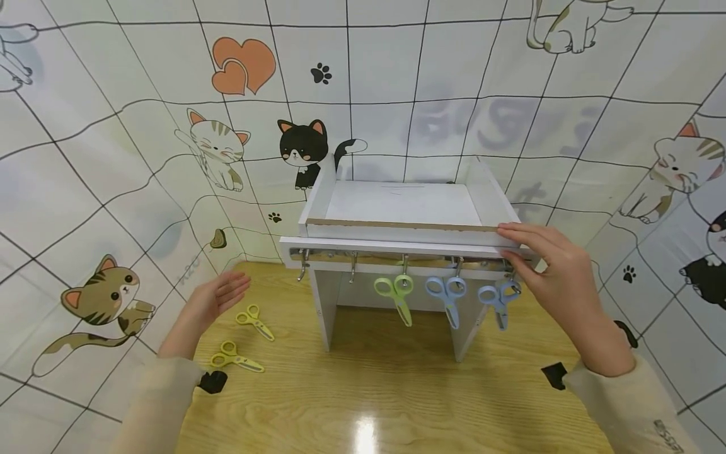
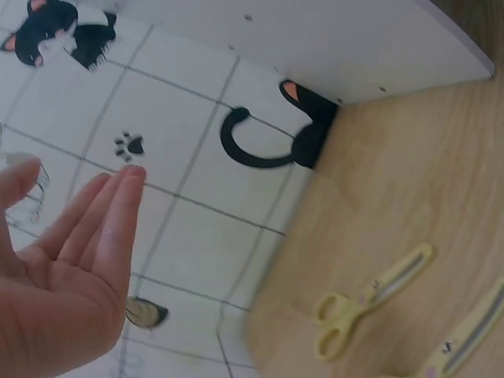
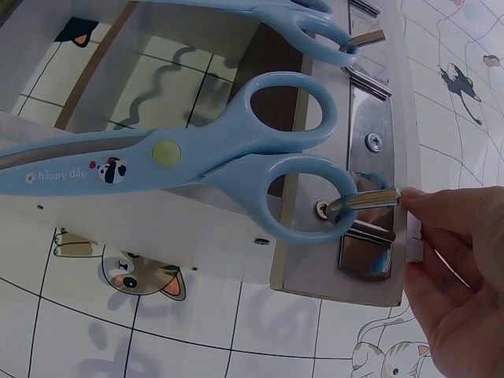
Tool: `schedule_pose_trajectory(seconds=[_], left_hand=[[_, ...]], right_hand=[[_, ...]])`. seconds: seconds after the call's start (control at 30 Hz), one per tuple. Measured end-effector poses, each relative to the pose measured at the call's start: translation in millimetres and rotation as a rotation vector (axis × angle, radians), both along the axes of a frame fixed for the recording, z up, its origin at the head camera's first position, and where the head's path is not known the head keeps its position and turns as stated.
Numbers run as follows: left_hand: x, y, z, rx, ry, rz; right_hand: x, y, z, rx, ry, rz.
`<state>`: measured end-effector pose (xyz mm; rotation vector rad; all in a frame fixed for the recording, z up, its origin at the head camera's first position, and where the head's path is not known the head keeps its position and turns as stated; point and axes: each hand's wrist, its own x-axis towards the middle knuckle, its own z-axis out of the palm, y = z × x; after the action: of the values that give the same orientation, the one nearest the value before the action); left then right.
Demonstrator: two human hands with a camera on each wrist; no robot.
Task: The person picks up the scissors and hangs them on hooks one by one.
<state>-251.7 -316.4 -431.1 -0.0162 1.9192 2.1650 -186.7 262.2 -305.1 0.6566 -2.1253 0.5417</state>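
My right hand (image 1: pixel 558 284) pinches the right front edge of a small white shelf unit (image 1: pixel 391 246), with fingers on top and thumb on the front. Beside the thumb, blue scissors (image 3: pixel 260 157) hang by one handle loop from the rightmost hook (image 3: pixel 366 201). More blue scissors (image 1: pixel 446 296) hang from another hook, and green scissors (image 1: pixel 395 293) from the middle one. My left hand (image 1: pixel 212 299) is held left of the shelf, fingers straight, holding nothing. Near it, yellow scissors (image 1: pixel 255 321) and a second yellow pair (image 1: pixel 235 359) lie on the wooden tabletop (image 1: pixel 317 403).
Two hooks at the left of the metal rail, including the leftmost hook (image 1: pixel 303 265), carry nothing. The shelf unit has a shallow open tray (image 1: pixel 403 202) on top and stands against a cat-patterned cloth wall (image 1: pixel 386 75), which also encloses both sides.
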Motion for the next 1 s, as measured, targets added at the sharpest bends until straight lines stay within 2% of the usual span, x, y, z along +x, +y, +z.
schedule_pose_trajectory(seconds=[0.3, 0.4, 0.53, 0.63, 0.77, 1.0], left_hand=[[-3.6, -17.9, -55.9, -0.003, -0.21, -0.002], [-4.0, -18.0, -70.5, -0.008, -0.259, 0.012], [-3.3, -19.1, -88.3, -0.042, -0.29, 0.027], [-1.4, -21.3, -98.4, -0.079, -0.3, 0.031], [0.5, -21.3, -106.7, -0.14, -0.306, 0.055], [-0.6, -16.3, -118.0, -0.237, -0.375, 0.155]], right_hand=[[1.0, -1.3, 0.7, -0.03, 0.014, 0.005], [1.0, -2.2, 0.6, -0.042, 0.024, 0.017], [0.6, -1.2, 0.8, -0.04, 0.018, 0.017], [0.3, -0.2, 0.7, -0.029, 0.006, 0.009], [0.1, 0.6, 0.7, -0.018, -0.005, -0.001], [0.2, -0.4, 0.1, -0.018, -0.012, -0.004]])
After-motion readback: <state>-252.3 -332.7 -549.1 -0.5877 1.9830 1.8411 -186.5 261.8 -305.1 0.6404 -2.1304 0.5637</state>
